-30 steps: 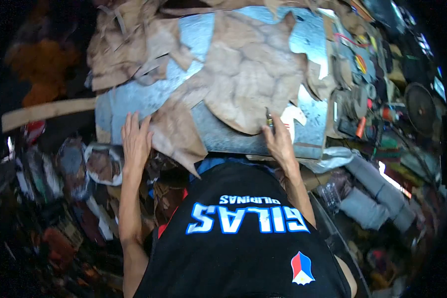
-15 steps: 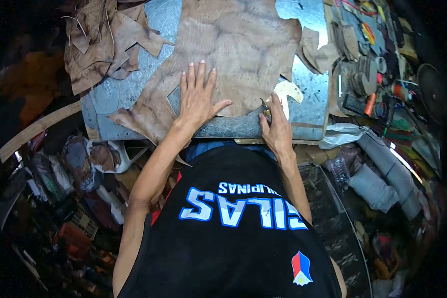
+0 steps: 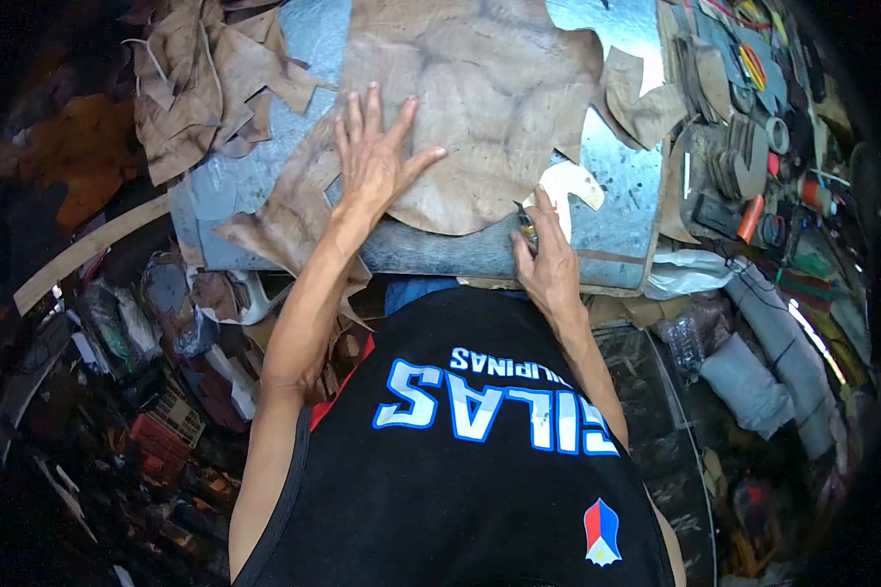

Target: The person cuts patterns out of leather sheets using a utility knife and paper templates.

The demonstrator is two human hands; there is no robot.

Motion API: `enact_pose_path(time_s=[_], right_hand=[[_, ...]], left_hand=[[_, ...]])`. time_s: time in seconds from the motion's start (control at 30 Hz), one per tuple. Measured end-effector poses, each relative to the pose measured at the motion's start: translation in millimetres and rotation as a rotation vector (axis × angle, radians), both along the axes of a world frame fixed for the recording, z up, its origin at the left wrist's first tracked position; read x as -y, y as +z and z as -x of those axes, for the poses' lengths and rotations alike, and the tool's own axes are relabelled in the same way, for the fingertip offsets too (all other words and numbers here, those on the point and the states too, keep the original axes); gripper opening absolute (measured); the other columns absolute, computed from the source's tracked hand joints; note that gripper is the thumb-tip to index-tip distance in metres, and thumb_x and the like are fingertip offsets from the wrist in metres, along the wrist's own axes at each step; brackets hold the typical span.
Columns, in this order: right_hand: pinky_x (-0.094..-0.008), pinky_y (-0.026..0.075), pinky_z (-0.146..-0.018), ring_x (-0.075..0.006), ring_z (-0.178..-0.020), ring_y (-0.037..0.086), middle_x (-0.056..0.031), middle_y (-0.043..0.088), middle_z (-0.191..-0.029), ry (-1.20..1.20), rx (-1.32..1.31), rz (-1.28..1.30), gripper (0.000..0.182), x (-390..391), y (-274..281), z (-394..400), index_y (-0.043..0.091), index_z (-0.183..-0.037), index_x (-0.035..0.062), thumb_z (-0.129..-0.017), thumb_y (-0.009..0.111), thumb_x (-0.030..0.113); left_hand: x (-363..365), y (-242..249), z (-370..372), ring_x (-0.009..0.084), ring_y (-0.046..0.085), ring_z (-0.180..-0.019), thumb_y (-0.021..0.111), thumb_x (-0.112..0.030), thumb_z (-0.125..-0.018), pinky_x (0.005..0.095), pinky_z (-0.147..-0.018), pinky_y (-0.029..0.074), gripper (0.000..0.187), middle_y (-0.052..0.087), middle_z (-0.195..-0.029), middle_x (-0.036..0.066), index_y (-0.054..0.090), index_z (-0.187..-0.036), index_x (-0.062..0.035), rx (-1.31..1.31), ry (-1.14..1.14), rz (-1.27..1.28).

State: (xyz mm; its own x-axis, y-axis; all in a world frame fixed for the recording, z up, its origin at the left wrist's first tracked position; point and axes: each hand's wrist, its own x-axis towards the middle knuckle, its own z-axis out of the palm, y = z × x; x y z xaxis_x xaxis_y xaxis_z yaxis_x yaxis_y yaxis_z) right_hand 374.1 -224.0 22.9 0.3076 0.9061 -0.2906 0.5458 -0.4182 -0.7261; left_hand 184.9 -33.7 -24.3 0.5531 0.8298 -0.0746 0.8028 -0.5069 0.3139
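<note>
A large brown leather hide (image 3: 489, 108) with cut-out edges lies over the metal-topped table. My left hand (image 3: 370, 161) rests palm down on it, fingers spread and thumb pointing right. At the hide's lower right edge, my right hand (image 3: 550, 256) grips a small knife (image 3: 529, 231) with a short, dark, hooked tip that points up at the leather's border. A white pattern piece (image 3: 573, 180) with a curved outline lies by the right fingertips, partly under them. The hide's lower left flap (image 3: 274, 227) hangs past the table's front edge.
Leather scraps (image 3: 181, 98) are heaped at the table's left. Another leather piece (image 3: 644, 103) lies at the right, near stacked sole-shaped pieces (image 3: 744, 161) and an orange-handled tool (image 3: 751, 218). The metal tabletop (image 3: 440, 256) ends close in front of my body. Bags and clutter fill both sides below.
My left hand has shifted up and slightly left over the hide. My right hand keeps its grip on the knife at nearly the same spot. The whole view has shifted slightly.
</note>
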Motion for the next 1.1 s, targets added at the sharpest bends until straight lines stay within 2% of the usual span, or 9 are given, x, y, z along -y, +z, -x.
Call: enact_pose_path(time_s=[0.4,0.47,0.6,0.67,0.73,0.87,1.0,1.07,1.1], right_hand=[[-0.0405,0.042,-0.103,-0.039,-0.129,0.043,-0.0216,0.045,-0.14,0.014,0.008,-0.072,0.036,3,1,-3,0.052,-0.118,-0.0004,-0.085,0.064,0.006],[-0.0428,0.054,-0.084,-0.0392,-0.112,0.058,-0.0206,0.043,-0.141,0.078,0.153,-0.112,0.034,3,-2,-4,0.053,-0.117,0.0005,-0.085,0.063,0.01],[-0.0393,0.041,-0.104,-0.0381,-0.129,0.044,-0.0218,0.045,-0.14,0.004,-0.015,-0.013,0.043,1,1,-1,0.05,-0.126,-0.0003,-0.086,0.063,0.007],[-0.0384,0.04,-0.104,-0.0371,-0.128,0.045,-0.0211,0.045,-0.14,0.011,0.019,-0.074,0.04,-1,4,-3,0.052,-0.124,-0.0008,-0.087,0.061,0.01],[-0.0358,0.039,-0.105,-0.0346,-0.129,0.045,-0.0213,0.046,-0.139,-0.049,-0.073,-0.059,0.045,-5,7,-2,0.049,-0.13,-0.001,-0.087,0.06,0.007],[-0.0363,0.04,-0.103,-0.0335,-0.127,0.048,-0.0216,0.05,-0.136,-0.062,-0.006,-0.047,0.047,-5,6,3,0.048,-0.131,-0.0017,-0.086,0.059,0.005],[-0.0369,0.042,-0.101,-0.0346,-0.123,0.052,-0.0222,0.052,-0.133,-0.082,0.011,-0.033,0.048,-4,6,9,0.048,-0.132,-0.0019,-0.086,0.059,0.004],[-0.0369,0.043,-0.098,-0.0347,-0.119,0.055,-0.0225,0.055,-0.13,-0.11,0.029,-0.035,0.049,-3,-2,8,0.047,-0.133,-0.0014,-0.086,0.058,0.003],[-0.0366,0.044,-0.096,-0.0342,-0.117,0.056,-0.0226,0.054,-0.13,-0.128,0.006,-0.02,0.05,-2,-4,8,0.046,-0.135,-0.0004,-0.087,0.057,0.003]], left_hand=[[-17,9,20,0.0388,0.015,-0.143,0.068,-0.052,-0.079,0.0579,-0.113,0.016,0.073,0.021,-0.154,0.02,0.047,-0.14,-0.017,0.031,-0.069,0.055],[-22,23,23,0.0381,0.015,-0.144,0.071,-0.051,-0.076,0.0549,-0.114,0.017,0.081,0.021,-0.155,0.019,0.042,-0.143,-0.0137,-0.08,-0.087,0.134],[-40,20,20,0.0417,0.02,-0.141,0.074,-0.047,-0.074,0.0504,-0.112,0.023,0.086,0.019,-0.154,0.022,0.039,-0.143,-0.0083,0.022,0.111,0.015],[-56,6,15,0.0415,0.036,-0.132,0.076,-0.044,-0.073,0.0451,-0.107,0.033,0.088,0.034,-0.145,0.026,0.038,-0.143,-0.0061,0.04,0.2,-0.089],[-81,-10,14,0.0349,0.047,-0.126,0.074,-0.037,-0.08,0.0399,-0.104,0.038,0.083,0.042,-0.14,0.028,0.035,-0.144,-0.003,0.557,0.21,-0.003],[-130,15,9,0.028,0.064,-0.095,0.069,-0.034,-0.085,0.0411,-0.081,0.05,0.069,0.066,-0.107,0.015,0.041,-0.138,0.0018,0.648,0.579,0.586],[-118,-11,7,0.0356,0.064,-0.091,0.057,-0.034,-0.092,0.0421,-0.076,0.05,0.038,0.065,-0.093,0.022,0.06,-0.107,0.0012,0.428,-0.016,0.385],[-114,5,8,0.0392,0.062,-0.089,0.054,-0.028,-0.094,0.0419,-0.077,0.049,0.031,0.063,-0.094,0.025,0.059,-0.101,0.001,0.548,-0.045,0.442],[-114,23,11,0.0293,0.064,-0.086,0.053,-0.028,-0.096,0.0391,-0.077,0.049,0.031,0.066,-0.093,0.02,0.059,-0.108,0.0001,0.606,-0.052,0.484]])
